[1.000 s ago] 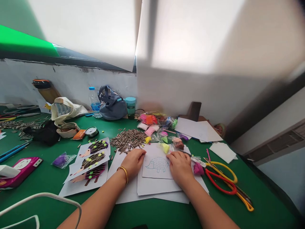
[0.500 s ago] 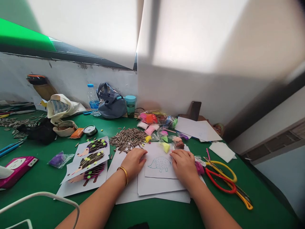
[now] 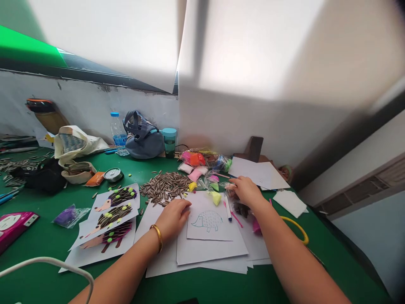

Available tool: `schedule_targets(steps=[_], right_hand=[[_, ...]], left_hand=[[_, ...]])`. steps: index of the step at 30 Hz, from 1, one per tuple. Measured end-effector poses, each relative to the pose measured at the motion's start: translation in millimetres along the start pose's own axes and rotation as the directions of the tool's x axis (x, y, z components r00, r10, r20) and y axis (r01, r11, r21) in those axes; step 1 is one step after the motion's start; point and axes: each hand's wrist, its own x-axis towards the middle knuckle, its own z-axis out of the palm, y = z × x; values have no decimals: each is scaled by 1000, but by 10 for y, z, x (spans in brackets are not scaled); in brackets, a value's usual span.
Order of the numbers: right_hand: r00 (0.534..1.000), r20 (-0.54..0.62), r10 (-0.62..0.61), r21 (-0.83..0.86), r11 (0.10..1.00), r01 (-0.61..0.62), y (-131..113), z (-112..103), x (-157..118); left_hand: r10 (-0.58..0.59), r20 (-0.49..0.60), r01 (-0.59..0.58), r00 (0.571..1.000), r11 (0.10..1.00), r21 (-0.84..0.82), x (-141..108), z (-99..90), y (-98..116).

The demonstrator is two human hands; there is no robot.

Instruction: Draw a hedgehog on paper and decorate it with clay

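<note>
My left hand (image 3: 174,219), with a gold bangle at the wrist, lies flat with fingers stretched out on white paper. Its fingertips touch the left edge of a small sheet (image 3: 205,232) bearing a green line drawing of a hedgehog. My right hand (image 3: 248,192) is over the small clay packets at the back right of that sheet. Its fingers bend downward, and whether they grip anything is hidden. Near it lie a brown clay packet (image 3: 232,193), a white marker (image 3: 228,207) and a thin pink stick (image 3: 237,220). A yellow clay lump (image 3: 215,197) sits on the sheet's top edge.
Sunflower seeds (image 3: 167,185) are heaped behind my left hand. Finished hedgehog pictures (image 3: 115,211) overlap at left. Yellow-handled scissors (image 3: 299,226) lie beyond my right forearm. A phone (image 3: 255,147), a water bottle (image 3: 118,135) and a blue-grey bag (image 3: 144,141) stand along the wall.
My right hand has left the drawing's right edge and moved back and right over the clay packets, uncovering the marker and pink stick. My left hand stays on the paper. The view has shifted slightly.
</note>
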Motion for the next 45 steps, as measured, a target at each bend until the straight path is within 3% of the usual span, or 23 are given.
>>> schedule_targets(steps=[5, 10, 11, 12, 13, 15, 17, 19, 20, 24, 26, 29, 33, 38, 45], right_hand=[[999, -6, -42, 21, 999, 42, -6, -16, 218], [968, -246, 41, 86, 996, -20, -56, -179, 0], [956, -288, 60, 128, 992, -24, -83, -200, -78], [939, -321, 122, 292, 956, -25, -121, -209, -161], [943, -279, 179, 471, 882, -28, -169, -204, -245], [971, -120, 208, 786, 617, -35, -292, -150, -402], [988, 44, 147, 930, 356, -94, -421, -56, -525], [983, 141, 115, 946, 276, -168, -511, 45, -603], [982, 152, 109, 936, 305, -178, -532, 88, -625], [986, 35, 162, 810, 573, -123, -471, 158, -652], [985, -7, 173, 758, 643, -107, -426, 153, -662], [983, -32, 181, 765, 637, -93, -449, 167, -701], [996, 23, 92, 873, 484, -64, -595, 269, -763], [996, 23, 92, 822, 565, -71, -614, 385, -757], [997, 40, 61, 806, 588, -69, -573, 410, -760]], left_hand=[[-40, -12, 39, 999, 997, -64, 23, -6, -25], [16, -258, -45, 966, 993, -108, 24, -96, 81], [16, -282, -47, 959, 993, -105, 27, -130, 124], [11, -281, -43, 960, 993, -107, 31, -163, 171], [3, -256, -33, 967, 993, -113, 37, -192, 220], [-16, -189, -7, 982, 993, -119, 54, -222, 313], [-37, -132, 22, 991, 993, -114, 77, -206, 384], [-81, -108, 70, 991, 992, -107, 103, -148, 412], [-104, -104, 93, 989, 990, -106, 115, -110, 405], [-183, -61, 174, 981, 976, -130, 116, 11, 268], [-199, -51, 192, 979, 975, -116, 78, 7, 179], [-146, -36, 148, 989, 988, 44, -12, -84, 85], [-130, 53, 119, 990, 977, 174, -108, -205, 55], [-132, 24, 120, 991, 953, 280, -108, -192, 108], [-120, -2, 113, 993, 933, 341, -77, -123, 141]])
